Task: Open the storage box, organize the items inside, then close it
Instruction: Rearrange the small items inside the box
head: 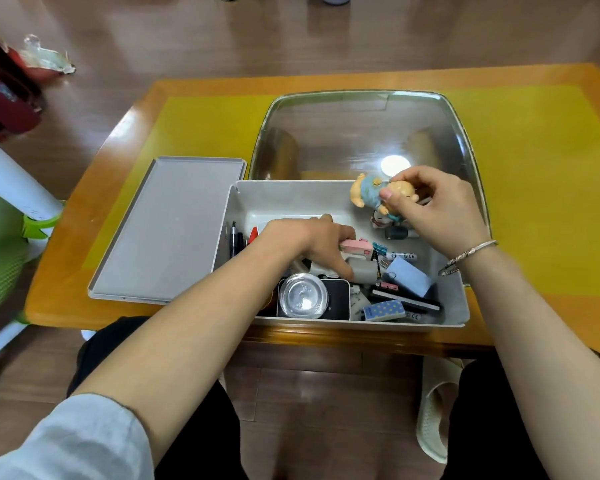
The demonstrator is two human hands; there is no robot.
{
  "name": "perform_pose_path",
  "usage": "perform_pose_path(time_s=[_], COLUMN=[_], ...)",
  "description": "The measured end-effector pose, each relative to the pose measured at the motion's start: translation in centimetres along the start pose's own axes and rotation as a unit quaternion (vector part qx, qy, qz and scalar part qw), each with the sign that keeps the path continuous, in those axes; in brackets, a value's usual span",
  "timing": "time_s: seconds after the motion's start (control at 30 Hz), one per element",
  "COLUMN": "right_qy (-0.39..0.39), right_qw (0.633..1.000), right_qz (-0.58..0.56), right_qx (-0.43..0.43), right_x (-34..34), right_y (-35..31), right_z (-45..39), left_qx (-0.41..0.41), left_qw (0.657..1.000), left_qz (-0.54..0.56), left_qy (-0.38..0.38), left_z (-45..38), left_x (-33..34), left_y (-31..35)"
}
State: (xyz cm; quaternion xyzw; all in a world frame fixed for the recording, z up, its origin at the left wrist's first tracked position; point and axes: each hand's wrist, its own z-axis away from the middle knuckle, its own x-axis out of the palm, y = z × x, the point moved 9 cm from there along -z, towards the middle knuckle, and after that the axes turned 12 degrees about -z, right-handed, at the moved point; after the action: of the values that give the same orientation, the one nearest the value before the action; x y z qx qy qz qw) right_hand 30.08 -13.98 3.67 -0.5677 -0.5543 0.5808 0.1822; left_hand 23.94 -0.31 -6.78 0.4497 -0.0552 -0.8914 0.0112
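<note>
Storage box (459, 306) sits open at the counter's (534, 188) near edge. The right hand (440, 209) pinches a figurine (368, 194); the left hand (312, 244) covers clutter, its grip impossible to tell.

A low wooden table with an orange-brown rim (84, 188) carries a yellow-green mat (534, 188) over its top. It stands on a brown wood-plank floor (291, 36). At far left lie a dark red bag (7, 102) and crumpled clear plastic wrapping (45, 58). A white tube (18, 181) joins a green clip (39, 225). A cream woven slipper (433, 420) rests under the table's near edge
</note>
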Motion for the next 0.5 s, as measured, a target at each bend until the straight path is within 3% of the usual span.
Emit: perform_pose_path(time_s=[0.27, 0.5], right_qy=[0.004, 0.003], right_qw=[1.000, 1.000], right_qz=[-0.004, -0.016], right_qx=[-0.005, -0.011], right_x=[-0.3, -0.1], right_y=[-0.1, 0.0], right_z=[0.0, -0.2], left_qx=[0.023, 0.040], left_qw=[0.999, 0.993], left_qz=[0.024, 0.011], left_qy=[0.012, 0.108], left_z=[-0.1, 0.8], left_x=[0.4, -0.9], left_y=[0.9, 1.5])
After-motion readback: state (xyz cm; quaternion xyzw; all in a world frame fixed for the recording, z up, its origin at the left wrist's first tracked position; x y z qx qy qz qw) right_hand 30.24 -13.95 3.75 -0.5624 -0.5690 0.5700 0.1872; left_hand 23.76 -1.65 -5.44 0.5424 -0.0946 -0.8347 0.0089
